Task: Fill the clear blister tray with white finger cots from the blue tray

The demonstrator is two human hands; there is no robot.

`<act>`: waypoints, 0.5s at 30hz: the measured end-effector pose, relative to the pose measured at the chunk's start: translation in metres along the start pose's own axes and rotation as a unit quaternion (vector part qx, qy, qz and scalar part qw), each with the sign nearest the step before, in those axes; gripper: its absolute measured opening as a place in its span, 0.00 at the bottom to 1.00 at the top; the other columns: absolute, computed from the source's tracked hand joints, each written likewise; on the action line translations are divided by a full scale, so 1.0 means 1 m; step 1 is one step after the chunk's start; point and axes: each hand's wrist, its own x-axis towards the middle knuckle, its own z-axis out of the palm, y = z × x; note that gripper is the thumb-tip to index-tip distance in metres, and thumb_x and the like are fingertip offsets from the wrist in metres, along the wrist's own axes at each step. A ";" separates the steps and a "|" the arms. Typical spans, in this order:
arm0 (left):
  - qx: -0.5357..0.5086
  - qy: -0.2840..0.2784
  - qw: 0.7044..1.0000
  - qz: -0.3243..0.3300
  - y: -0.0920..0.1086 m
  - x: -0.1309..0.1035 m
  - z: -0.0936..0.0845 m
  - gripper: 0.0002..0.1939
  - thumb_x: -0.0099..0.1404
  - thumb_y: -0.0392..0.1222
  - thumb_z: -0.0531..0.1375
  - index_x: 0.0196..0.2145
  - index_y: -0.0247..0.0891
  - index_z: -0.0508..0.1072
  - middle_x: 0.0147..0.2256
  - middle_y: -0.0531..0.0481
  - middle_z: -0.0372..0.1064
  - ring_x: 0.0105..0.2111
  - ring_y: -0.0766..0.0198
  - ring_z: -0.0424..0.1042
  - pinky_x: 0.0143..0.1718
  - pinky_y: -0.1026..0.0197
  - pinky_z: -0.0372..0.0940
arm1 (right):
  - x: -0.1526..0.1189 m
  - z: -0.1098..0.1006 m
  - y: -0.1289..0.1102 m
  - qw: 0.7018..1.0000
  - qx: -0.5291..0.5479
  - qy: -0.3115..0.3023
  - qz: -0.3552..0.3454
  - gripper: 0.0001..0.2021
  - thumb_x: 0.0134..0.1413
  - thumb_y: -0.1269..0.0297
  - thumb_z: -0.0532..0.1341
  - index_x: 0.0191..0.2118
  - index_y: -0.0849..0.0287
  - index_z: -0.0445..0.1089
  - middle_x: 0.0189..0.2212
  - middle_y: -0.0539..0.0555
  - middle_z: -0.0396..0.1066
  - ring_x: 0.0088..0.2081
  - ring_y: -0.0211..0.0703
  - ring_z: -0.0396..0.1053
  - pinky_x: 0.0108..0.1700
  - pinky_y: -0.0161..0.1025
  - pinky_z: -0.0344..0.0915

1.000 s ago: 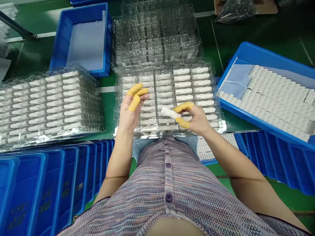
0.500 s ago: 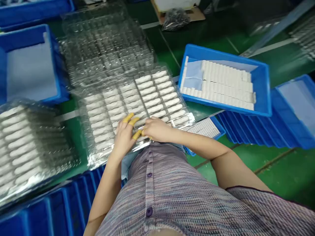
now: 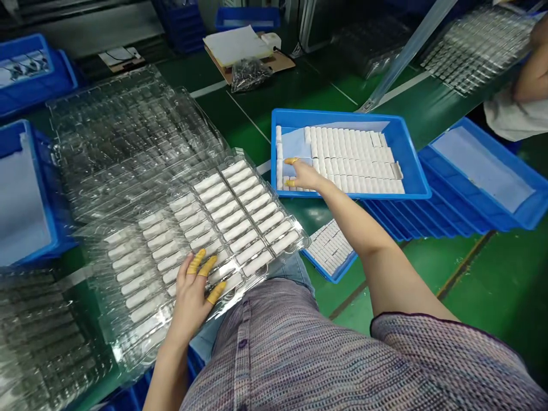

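A transparent plastic blister tray (image 3: 252,260) lies before me, its rows of slots holding white stick-like pieces (image 3: 229,217). My left hand (image 3: 192,297), with yellow covers on several fingertips, rests on the tray's near part, fingers spread and nothing gripped. To the right, a blue bin (image 3: 342,117) carries rows of white cylindrical pieces (image 3: 351,151) on pale blue paper (image 3: 295,142). Over this bin's left end reaches my right hand (image 3: 305,174), yellow-covered fingertips apart, beside the short pieces there. I see nothing held in it.
Stacked transparent trays (image 3: 128,125) stand behind the tray, more (image 3: 38,337) at lower left. Blue bins flank me: one (image 3: 25,194) at left, a nested stack (image 3: 483,171) at right, a small one (image 3: 331,248) low down. Another person's arm (image 3: 531,80) shows at far right.
My right hand has left the tray and moved right, over the blue bin. The left hand stays on the tray. The view has shifted, bringing another person's arm into sight.
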 end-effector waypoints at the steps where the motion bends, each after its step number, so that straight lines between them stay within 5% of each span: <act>1: 0.000 -0.003 1.000 -0.003 0.000 0.000 -0.001 0.28 0.76 0.49 0.59 0.69 0.41 0.64 0.71 0.34 0.58 0.74 0.33 0.49 0.68 0.27 0.63 | 0.007 0.005 -0.002 1.000 -0.008 -0.019 -0.014 0.38 0.51 0.63 0.72 0.67 0.70 0.66 0.66 0.71 0.68 0.65 0.64 0.68 0.67 0.52 0.66; 7: -0.002 0.001 1.000 -0.001 -0.001 -0.001 -0.002 0.27 0.76 0.47 0.59 0.69 0.42 0.64 0.69 0.35 0.62 0.73 0.34 0.52 0.68 0.25 0.60 | 0.027 0.021 -0.009 0.993 -0.048 -0.092 -0.061 0.26 0.46 0.62 0.75 0.53 0.62 0.78 0.57 0.66 0.72 0.62 0.65 0.69 0.64 0.49 0.65; 11: -0.006 0.001 1.000 -0.004 -0.001 0.000 -0.002 0.26 0.76 0.48 0.59 0.68 0.43 0.64 0.68 0.35 0.62 0.73 0.34 0.52 0.69 0.26 0.60 | 0.025 0.019 0.000 0.993 -0.061 -0.095 -0.044 0.29 0.45 0.58 0.76 0.55 0.59 0.78 0.57 0.65 0.71 0.64 0.69 0.66 0.65 0.57 0.63; 15: -0.011 -0.005 1.000 -0.011 -0.001 0.000 -0.003 0.26 0.76 0.48 0.59 0.68 0.43 0.64 0.68 0.36 0.62 0.73 0.34 0.52 0.69 0.25 0.60 | 0.027 0.021 0.008 0.997 -0.043 -0.069 -0.004 0.29 0.57 0.54 0.70 0.61 0.62 0.73 0.59 0.65 0.71 0.60 0.62 0.71 0.61 0.51 0.68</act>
